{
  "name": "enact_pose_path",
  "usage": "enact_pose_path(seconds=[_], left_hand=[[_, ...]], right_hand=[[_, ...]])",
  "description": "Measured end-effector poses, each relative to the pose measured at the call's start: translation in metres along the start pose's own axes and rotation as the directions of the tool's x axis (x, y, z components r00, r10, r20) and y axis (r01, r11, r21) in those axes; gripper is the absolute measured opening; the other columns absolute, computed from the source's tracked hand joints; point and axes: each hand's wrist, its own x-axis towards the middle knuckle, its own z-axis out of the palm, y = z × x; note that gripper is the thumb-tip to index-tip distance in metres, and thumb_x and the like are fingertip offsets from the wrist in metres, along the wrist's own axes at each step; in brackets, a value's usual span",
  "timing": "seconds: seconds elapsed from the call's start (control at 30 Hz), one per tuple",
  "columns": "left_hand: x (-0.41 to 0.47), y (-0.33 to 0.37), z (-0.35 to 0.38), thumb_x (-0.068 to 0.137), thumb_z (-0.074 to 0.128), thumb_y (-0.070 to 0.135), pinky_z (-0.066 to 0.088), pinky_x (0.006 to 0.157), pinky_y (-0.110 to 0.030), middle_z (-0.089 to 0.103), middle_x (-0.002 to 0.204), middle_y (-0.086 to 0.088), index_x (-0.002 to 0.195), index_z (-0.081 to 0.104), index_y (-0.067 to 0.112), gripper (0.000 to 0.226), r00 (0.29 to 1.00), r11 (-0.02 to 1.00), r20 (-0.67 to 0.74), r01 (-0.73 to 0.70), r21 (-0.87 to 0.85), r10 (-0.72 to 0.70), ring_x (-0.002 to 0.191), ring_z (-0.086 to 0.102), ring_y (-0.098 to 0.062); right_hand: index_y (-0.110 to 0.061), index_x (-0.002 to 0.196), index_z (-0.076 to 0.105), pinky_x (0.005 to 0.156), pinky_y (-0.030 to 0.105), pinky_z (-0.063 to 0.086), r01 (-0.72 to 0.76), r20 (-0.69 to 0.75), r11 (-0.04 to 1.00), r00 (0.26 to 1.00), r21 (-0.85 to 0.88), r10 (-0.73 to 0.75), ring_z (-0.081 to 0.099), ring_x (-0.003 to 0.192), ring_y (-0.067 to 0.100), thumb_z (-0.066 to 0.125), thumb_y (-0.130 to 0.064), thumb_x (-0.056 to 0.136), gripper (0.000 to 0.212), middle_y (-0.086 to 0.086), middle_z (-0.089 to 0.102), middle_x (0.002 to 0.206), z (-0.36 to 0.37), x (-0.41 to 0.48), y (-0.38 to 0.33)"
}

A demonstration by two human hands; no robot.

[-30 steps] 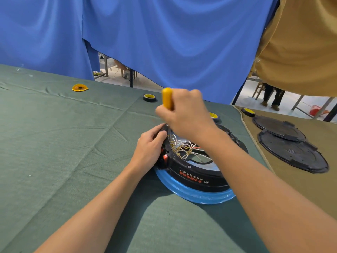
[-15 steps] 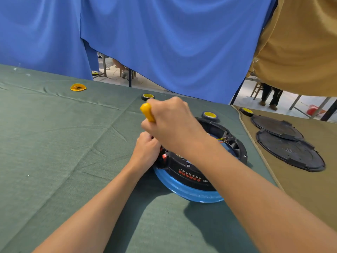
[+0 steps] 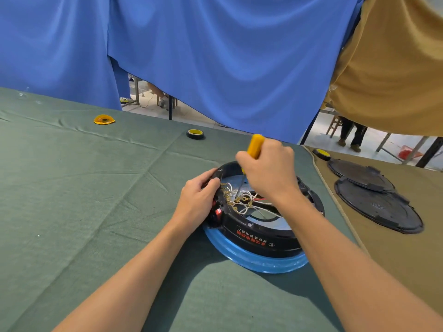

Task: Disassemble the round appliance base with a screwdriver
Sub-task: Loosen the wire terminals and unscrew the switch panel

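The round appliance base (image 3: 260, 240), black with a blue rim and red lettering, lies upside down on the green cloth. Its open inside shows white wires with brass terminals (image 3: 242, 198). My left hand (image 3: 197, 200) grips the base's left edge beside a red switch. My right hand (image 3: 269, 174) holds a yellow-handled screwdriver (image 3: 255, 146) upright, its thin shaft reaching down among the wire terminals. The tip is hard to make out among the wires.
Two black round covers (image 3: 376, 202) lie overlapped on the tan cloth at right. A tape roll (image 3: 195, 134) and a yellow disc (image 3: 103, 119) sit farther back on the green cloth; another tape roll (image 3: 322, 153) lies near the cloth seam. Blue curtains hang behind.
My right hand with the screwdriver moved right and back over the base's open inside, from its position out over the left rim. The wires show again. My left hand stays on the left edge.
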Motion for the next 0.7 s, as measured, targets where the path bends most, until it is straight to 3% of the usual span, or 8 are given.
enact_pose_path(seconds=[0.13, 0.3, 0.4, 0.53, 0.7], left_hand=[[-0.002, 0.004, 0.0, 0.082, 0.048, 0.033, 0.053, 0.088, -0.044, 0.074, 0.094, 0.003, 0.085, 0.069, 0.058, 0.033, 1.0, 1.0, 0.0, 0.014, -0.005, -0.014, 0.09, 0.069, -0.018], [-0.004, 0.006, 0.0, 0.082, 0.048, 0.033, 0.053, 0.089, -0.049, 0.074, 0.093, 0.004, 0.082, 0.068, 0.06, 0.033, 1.0, 0.999, -0.001, 0.031, -0.02, -0.031, 0.091, 0.069, -0.022], [-0.003, 0.005, 0.0, 0.081, 0.049, 0.032, 0.052, 0.09, -0.052, 0.074, 0.095, -0.003, 0.084, 0.071, 0.052, 0.03, 0.999, 0.999, -0.007, 0.032, -0.042, -0.032, 0.094, 0.069, -0.026], [-0.003, 0.002, 0.0, 0.089, 0.049, 0.024, 0.052, 0.09, -0.052, 0.074, 0.095, -0.002, 0.089, 0.07, 0.048, 0.032, 0.999, 0.998, 0.001, 0.037, -0.045, -0.037, 0.094, 0.069, -0.024], [-0.002, 0.001, 0.0, 0.09, 0.049, 0.023, 0.052, 0.091, -0.051, 0.074, 0.098, -0.001, 0.098, 0.069, 0.042, 0.028, 0.999, 0.998, -0.003, 0.036, -0.041, -0.037, 0.096, 0.069, -0.022]], right_hand=[[-0.017, 0.05, 0.035, 0.065, 0.03, 0.033, -0.022, -0.164, 0.988, 0.985, 0.151, 0.047, 0.036, 0.049, 0.014, 0.06, -0.021, 0.08, 0.04, -0.006, 0.031, 0.041, -0.008, -0.008, 0.005], [-0.005, 0.053, 0.04, 0.065, 0.025, 0.031, 0.054, -0.252, 0.975, 0.968, 0.214, 0.002, 0.041, 0.057, 0.024, 0.061, -0.018, 0.084, 0.04, -0.008, 0.031, 0.044, -0.006, -0.021, -0.005], [-0.002, 0.054, 0.041, 0.06, 0.016, 0.029, 0.079, -0.292, 0.975, 0.956, 0.206, -0.015, 0.039, 0.055, 0.028, 0.062, -0.016, 0.086, 0.041, 0.004, 0.036, 0.044, 0.001, -0.036, -0.002], [-0.001, 0.055, 0.042, 0.053, 0.027, 0.033, 0.076, -0.306, 0.974, 0.952, 0.212, -0.007, 0.037, 0.047, 0.028, 0.062, -0.014, 0.086, 0.039, 0.009, 0.04, 0.045, 0.006, -0.045, 0.003], [-0.002, 0.056, 0.041, 0.048, 0.022, 0.027, 0.137, -0.323, 0.975, 0.943, 0.174, -0.074, 0.037, 0.048, 0.027, 0.062, -0.012, 0.085, 0.037, 0.004, 0.036, 0.043, 0.007, -0.047, 0.0]])
